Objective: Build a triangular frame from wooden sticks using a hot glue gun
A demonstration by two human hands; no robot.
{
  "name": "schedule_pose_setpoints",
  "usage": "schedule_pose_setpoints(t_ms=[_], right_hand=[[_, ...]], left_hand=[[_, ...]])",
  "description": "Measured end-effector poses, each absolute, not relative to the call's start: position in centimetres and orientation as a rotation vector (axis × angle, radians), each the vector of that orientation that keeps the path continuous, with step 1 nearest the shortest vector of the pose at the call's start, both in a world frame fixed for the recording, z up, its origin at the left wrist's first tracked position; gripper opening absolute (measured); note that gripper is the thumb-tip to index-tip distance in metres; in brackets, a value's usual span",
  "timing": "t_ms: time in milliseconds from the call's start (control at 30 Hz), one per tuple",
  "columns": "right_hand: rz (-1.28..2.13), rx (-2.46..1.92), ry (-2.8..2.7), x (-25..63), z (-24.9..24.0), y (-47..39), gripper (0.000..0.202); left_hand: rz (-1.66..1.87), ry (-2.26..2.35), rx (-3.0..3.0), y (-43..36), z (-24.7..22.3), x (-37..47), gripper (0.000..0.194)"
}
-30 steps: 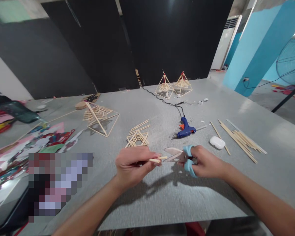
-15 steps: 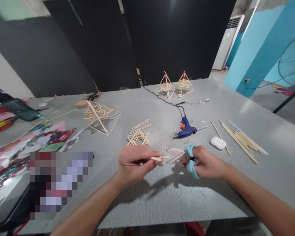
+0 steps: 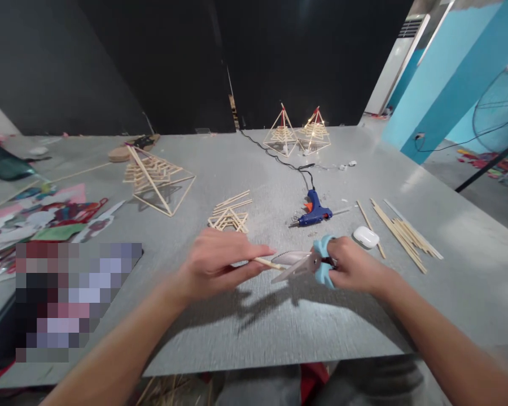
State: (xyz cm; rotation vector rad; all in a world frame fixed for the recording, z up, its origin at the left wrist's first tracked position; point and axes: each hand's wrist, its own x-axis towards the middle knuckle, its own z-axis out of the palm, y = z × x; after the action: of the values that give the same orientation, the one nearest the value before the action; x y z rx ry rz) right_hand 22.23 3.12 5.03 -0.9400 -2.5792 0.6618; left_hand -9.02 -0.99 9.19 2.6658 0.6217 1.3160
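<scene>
Between thumb and fingers, my left hand (image 3: pixel 220 262) pinches thin wooden sticks (image 3: pixel 266 261) pointing right; how many is hard to tell. My right hand (image 3: pixel 355 262) grips the light-blue handles of a pair of scissors (image 3: pixel 298 264). The scissor blades are parted, with the stick ends between them. Just beyond my left hand lies a small star-shaped stick frame (image 3: pixel 229 220), with several loose sticks (image 3: pixel 233 198) behind it. A blue hot glue gun (image 3: pixel 315 211) rests on the table past the scissors.
Right of the glue gun are a white earbud case (image 3: pixel 366 237) and a bundle of sticks (image 3: pixel 402 234). A larger stick pyramid (image 3: pixel 158 177) stands left; two smaller pyramids (image 3: pixel 281 132) stand at the back, one lit. Paper scraps (image 3: pixel 42 217) cover the left side of the grey table (image 3: pixel 271 338).
The scissors have come left, so their parted blades now surround the stick ends. String lights on the back right pyramid now glow. The whole view has shifted slightly.
</scene>
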Motion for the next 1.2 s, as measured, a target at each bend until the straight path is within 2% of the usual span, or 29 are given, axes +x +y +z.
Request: schedule_pose_setpoints(t_ms=[167,333,500,667,900,1067,1200], right_hand=[[0.706,-0.958,-2.597,22.28,5.09,3.11,0.021],[0.784,-0.965,-2.616,22.28,5.26,3.10,0.006],[0.767,-0.993,-2.618,22.47,5.20,3.17,0.003],[0.810,-1.013,-2.612,22.45,5.48,3.01,0.009],[0.874,-1.007,-2.611,22.40,5.23,3.04,0.007],[0.884,-1.036,-2.509,22.20,4.85,3.52,0.017],[0.933,-1.010,-2.451,21.98,4.84,3.39,0.012]], left_hand=[[1.295,0.644,2.740,-1.05,9.49,-9.71,0.016],[1.277,0.595,2.776,-0.95,9.34,-9.72,0.018],[1.257,0.574,2.775,-0.90,8.91,-9.76,0.019],[1.252,0.564,2.804,-0.98,8.82,-9.73,0.021],[1.218,0.537,2.831,-1.14,8.79,-9.50,0.021],[1.253,0.484,2.797,-1.19,8.50,-8.91,0.018],[1.325,0.589,2.788,-1.38,8.64,-8.95,0.018]])
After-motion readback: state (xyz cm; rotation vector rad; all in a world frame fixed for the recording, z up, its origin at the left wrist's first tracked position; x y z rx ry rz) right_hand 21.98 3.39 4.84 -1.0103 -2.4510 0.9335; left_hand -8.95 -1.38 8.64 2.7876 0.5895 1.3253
